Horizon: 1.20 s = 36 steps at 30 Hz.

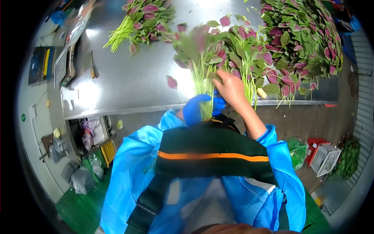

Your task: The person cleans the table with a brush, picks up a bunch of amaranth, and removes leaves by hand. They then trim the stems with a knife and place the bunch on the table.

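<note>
My left hand [196, 109], in a blue glove, is wrapped round the stems of an amaranth bunch [200, 74] with green and purple leaves. The bunch stands upright at the table's near edge, its top blurred. My bare right hand [231, 89] is against the right side of these stems, fingers curled, with what looks like an amaranth leaf [214, 77] at the fingertips. Just right of that hand lies a second, looser group of amaranth stems [247, 72]. One loose leaf [172, 82] rests on the metal to the left of the bunch.
The metal table [136, 82] carries a large amaranth pile [300, 43] at right and another bunch [142, 23] at far left. A knife [92, 66] and a scale [68, 66] are toward the left edge. Crates [325, 158] stand on the floor at right.
</note>
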Each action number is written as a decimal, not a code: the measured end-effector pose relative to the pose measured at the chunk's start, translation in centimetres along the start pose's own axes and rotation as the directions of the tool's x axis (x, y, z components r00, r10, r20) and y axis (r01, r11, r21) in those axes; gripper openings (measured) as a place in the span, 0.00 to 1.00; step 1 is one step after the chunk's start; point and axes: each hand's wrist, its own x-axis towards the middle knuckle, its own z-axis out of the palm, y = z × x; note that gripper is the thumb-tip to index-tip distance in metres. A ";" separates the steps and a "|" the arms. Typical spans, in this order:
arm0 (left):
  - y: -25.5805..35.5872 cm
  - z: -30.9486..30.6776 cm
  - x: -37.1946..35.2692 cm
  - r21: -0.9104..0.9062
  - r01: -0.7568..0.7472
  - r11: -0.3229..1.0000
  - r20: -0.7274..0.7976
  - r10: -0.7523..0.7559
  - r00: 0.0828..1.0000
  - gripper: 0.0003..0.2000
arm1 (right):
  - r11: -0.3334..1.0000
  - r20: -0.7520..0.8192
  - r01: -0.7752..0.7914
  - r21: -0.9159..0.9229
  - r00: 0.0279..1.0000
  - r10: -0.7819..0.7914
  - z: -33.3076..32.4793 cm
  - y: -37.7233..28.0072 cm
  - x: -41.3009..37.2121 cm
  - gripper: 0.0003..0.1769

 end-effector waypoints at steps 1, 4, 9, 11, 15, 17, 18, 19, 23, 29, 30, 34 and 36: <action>-0.5 -1.5 -0.2 0.113 -0.059 0.992 0.005 0.059 0.998 0.24 | 0.999 0.035 0.027 0.046 0.999 -0.029 -0.7 -0.5 -0.7 0.12; -1.1 0.5 -1.0 0.435 -0.303 0.848 0.046 0.315 0.948 0.25 | 0.971 0.130 0.175 0.161 0.972 -0.197 -4.0 -1.8 -3.1 0.08; -0.6 1.5 -0.8 0.614 -0.281 0.738 0.060 0.312 0.948 0.26 | 0.874 0.381 0.232 0.427 0.830 -0.407 -5.9 -3.0 -6.5 0.07; -0.5 1.7 -0.4 0.564 -0.254 0.786 0.022 0.293 0.956 0.28 | 0.766 0.460 -0.061 0.639 0.829 -0.317 -7.4 -2.3 -6.5 0.08; -1.0 0.3 0.9 -0.076 -0.152 0.985 -0.006 0.152 0.988 0.29 | -0.126 0.092 -0.049 0.991 0.925 0.368 -10.8 2.6 -2.9 0.23; -1.2 0.7 0.8 -0.088 -0.185 0.979 -0.008 0.185 0.983 0.29 | 0.162 0.078 -0.158 0.974 0.908 0.412 -10.3 4.6 -0.9 0.22; -1.3 0.7 1.1 -0.073 -0.237 0.969 0.038 0.240 0.970 0.29 | 0.505 0.062 -0.244 0.828 0.934 0.351 -8.9 4.4 -1.1 0.20; -1.5 0.5 1.1 -0.072 -0.239 0.968 0.059 0.244 0.968 0.28 | 0.778 0.074 -0.280 0.562 0.954 0.290 -7.4 2.3 -1.1 0.17; -2.4 -1.5 1.0 0.230 -0.348 0.909 0.119 0.329 0.937 0.23 | 0.937 0.125 0.049 0.347 0.987 -0.098 -1.0 -1.7 -0.5 0.14; -2.6 -0.3 0.1 -0.236 -0.178 0.955 -0.067 0.167 0.984 0.17 | 0.986 0.177 0.089 0.139 0.978 -0.113 2.9 -1.0 0.7 0.12; -2.6 -0.1 -0.2 -0.259 -0.189 0.947 -0.090 0.172 0.981 0.17 | 0.966 0.181 0.020 0.258 0.981 -0.069 3.2 -0.2 0.6 0.11; -3.3 -1.2 -0.2 0.277 -0.374 0.885 -0.072 0.408 0.910 0.18 | 0.900 0.296 -0.163 0.405 0.954 0.040 0.8 0.0 -0.4 0.11; -3.3 -2.3 0.1 0.703 -0.418 0.576 0.080 0.520 0.850 0.15 | 0.950 0.267 0.051 0.307 0.954 -0.137 0.4 -0.2 -1.6 0.10</action>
